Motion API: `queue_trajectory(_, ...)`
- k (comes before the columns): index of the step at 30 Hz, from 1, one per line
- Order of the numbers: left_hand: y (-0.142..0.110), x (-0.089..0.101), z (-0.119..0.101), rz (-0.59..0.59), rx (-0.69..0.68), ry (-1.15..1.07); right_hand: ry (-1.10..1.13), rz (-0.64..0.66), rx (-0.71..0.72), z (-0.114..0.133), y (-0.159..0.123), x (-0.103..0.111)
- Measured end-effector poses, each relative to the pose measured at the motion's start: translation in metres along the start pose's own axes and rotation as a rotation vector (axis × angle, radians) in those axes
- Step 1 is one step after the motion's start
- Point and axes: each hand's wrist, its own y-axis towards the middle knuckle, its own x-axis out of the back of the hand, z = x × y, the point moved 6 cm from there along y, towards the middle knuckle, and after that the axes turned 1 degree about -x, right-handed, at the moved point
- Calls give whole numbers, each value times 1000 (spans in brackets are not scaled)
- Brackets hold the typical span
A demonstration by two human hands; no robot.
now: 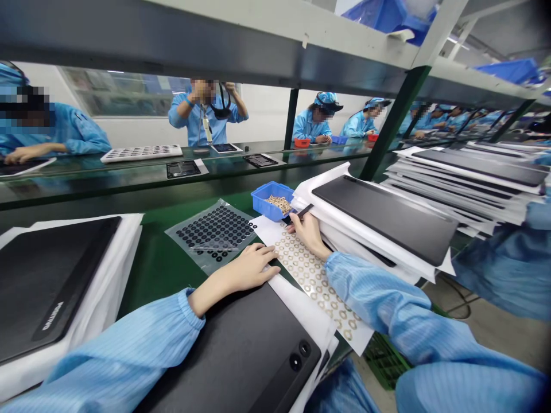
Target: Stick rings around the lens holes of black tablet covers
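The left hand (243, 268) is lying palm down on the near panel (241, 344), its fingers slightly spread and reaching over the far edge; it is resting rather than pinching. The right hand (309, 232) is holding a slim dark tool (306, 210) in a narrow finger grip; its fingertips are hovering over or touching the far end of the ring sheet (263, 228), though which of these is hard to tell.

The work in hand seems to be steadying the panel on one side while handling the tool on the other; the small rings (348, 337) are sitting close together, so picking at one would be calling for a fine, controlled pinch and a still sheet.

The near panel is lying in front of the person on white paper, its two round camera openings (295, 361) showing near one corner; the ring sheet is running alongside it, between it and the right stack (387, 212). A blue bin (263, 207) is holding small tan pieces (279, 203) just beyond the right hand; a clear sheet (202, 259) is carrying black discs (215, 229) on the green bench (159, 252); another panel (51, 275) is lying on paper at the left; co-workers (206, 115) are sitting across the line.
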Motion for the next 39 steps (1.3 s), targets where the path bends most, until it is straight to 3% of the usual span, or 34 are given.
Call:
queue_trajectory(4,1,0,0,1,-15,10,139,127,-36,35,-39,11)
queue_trajectory(9,-2,1,-5,-25,-11,-35,400,344,-263,61,-139,35)
queue_trajectory(12,-25,9,-32,-117,-50,-79,538,267,-390,51,-190,38)
queue_trajectory(15,-64,16,-68,-185,-78,-196,642,133,-407,35,-216,33)
queue_trajectory(18,-94,15,-101,-150,-183,-208,651,86,-378,31,-221,30)
queue_trajectory(20,-101,11,-112,-105,-235,-212,620,86,-367,32,-219,30)
queue_trajectory(28,-96,6,-110,-63,-220,-231,516,77,-307,41,-216,36)
queue_trajectory(39,-97,4,-111,-46,-227,-196,477,92,-327,43,-217,36)
